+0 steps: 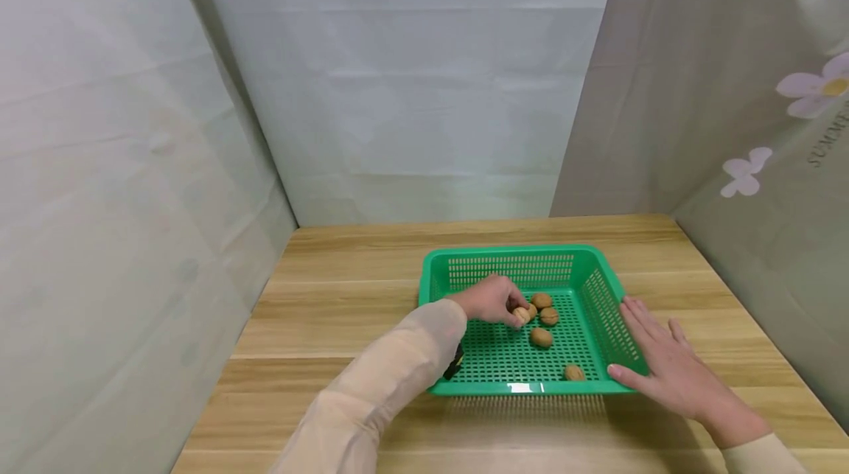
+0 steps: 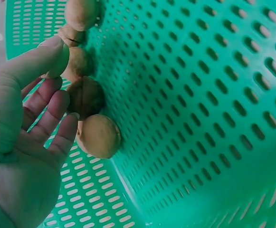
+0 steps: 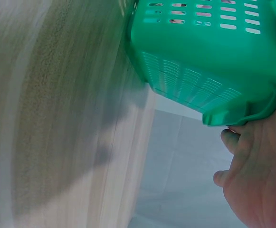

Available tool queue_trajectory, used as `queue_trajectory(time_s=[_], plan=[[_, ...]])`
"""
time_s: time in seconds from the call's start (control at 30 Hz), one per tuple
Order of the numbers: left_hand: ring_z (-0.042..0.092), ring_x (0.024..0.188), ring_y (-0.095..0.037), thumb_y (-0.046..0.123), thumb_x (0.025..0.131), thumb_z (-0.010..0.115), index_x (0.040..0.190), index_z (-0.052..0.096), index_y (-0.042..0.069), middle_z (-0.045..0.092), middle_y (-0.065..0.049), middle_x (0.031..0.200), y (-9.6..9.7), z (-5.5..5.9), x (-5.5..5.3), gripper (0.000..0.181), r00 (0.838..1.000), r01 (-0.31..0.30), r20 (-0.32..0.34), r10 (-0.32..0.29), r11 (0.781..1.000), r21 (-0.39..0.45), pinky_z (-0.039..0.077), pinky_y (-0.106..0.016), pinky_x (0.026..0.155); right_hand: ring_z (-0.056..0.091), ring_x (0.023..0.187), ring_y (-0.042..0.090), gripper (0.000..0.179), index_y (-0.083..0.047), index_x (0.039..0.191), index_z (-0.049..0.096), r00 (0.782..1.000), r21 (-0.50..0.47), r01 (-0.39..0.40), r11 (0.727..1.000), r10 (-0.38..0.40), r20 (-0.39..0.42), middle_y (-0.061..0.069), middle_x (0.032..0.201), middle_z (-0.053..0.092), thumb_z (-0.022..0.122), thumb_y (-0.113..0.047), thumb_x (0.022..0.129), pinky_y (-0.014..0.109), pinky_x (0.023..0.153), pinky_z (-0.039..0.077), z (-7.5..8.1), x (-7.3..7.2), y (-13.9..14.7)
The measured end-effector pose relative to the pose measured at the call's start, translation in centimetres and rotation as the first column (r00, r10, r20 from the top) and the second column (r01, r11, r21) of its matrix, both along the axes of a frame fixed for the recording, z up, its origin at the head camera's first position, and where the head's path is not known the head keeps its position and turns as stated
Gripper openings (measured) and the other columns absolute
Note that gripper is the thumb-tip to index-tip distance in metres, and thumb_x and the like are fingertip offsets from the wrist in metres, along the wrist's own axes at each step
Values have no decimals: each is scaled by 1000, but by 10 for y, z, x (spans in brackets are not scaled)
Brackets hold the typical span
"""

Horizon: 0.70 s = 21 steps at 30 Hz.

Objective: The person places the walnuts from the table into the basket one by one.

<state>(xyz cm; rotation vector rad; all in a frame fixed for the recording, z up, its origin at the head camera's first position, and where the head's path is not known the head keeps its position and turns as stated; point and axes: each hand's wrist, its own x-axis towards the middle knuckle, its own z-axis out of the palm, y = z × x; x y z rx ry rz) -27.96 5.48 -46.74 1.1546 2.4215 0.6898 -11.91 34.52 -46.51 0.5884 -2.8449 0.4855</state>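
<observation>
My left hand point(image 1: 492, 300) reaches into a green plastic basket point(image 1: 511, 250) with slotted walls. Its thumb and fingertips pinch a walnut point(image 1: 522, 315), mostly covered by the thumb in the left wrist view. Several other walnuts lie right beside those fingers, among them a dark-looking one point(image 2: 86, 97) and a paler one point(image 2: 99, 136). Apart from this group, a single walnut point(image 1: 573, 373) sits by the basket's near wall. My right hand point(image 1: 670, 367) rests against the basket's right side, fingers straight and spread along the rim, thumb at the near right corner.
The basket stands on a wood-grain table point(image 1: 318, 312). Pale cloth sheets point(image 1: 411, 91) hang behind and at both sides, the right one printed with flowers point(image 1: 743, 173). A small black object point(image 1: 454, 363) shows by the left sleeve point(image 1: 385, 378).
</observation>
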Motion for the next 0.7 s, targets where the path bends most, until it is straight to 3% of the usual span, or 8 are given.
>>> queue_trajectory(time_s=[0.2, 0.37, 0.6, 0.7], plan=[[52, 72, 4, 27, 77, 74, 110, 68, 22, 61, 17, 86, 2, -2, 2, 33, 999, 1, -39, -4, 998, -55, 44, -15, 63, 1, 138, 22, 93, -7, 147, 11, 1000, -3, 3, 1000, -3, 4, 11, 151, 8, 65, -43, 81, 51, 103, -15, 0, 0, 0], [41, 59, -4, 22, 79, 72, 87, 70, 25, 54, 13, 67, 5, -2, 4, 8, 985, 80, -145, -95, 991, -109, 36, -19, 54, 1, 138, 21, 92, -7, 147, 11, 1000, -7, 4, 1000, -4, 4, 10, 152, 7, 65, -43, 81, 52, 103, -14, 0, 1, -1], [49, 71, 1, 25, 76, 76, 97, 70, 30, 56, 19, 79, 7, -7, 6, 22, 972, 62, -212, -97, 984, -167, 42, -17, 61, 2, 138, 22, 92, -7, 147, 11, 1000, -6, 5, 1000, -5, 4, 11, 151, 8, 65, -42, 81, 51, 103, -15, 1, 1, -2], [50, 70, -1, 26, 78, 74, 94, 69, 30, 57, 18, 78, 8, -5, 7, 17, 969, 63, -225, -103, 982, -179, 43, -18, 61, 3, 138, 24, 92, -6, 147, 12, 1000, -3, 6, 1000, -6, -2, 11, 152, 8, 65, -43, 81, 51, 103, -14, 0, 1, -1]])
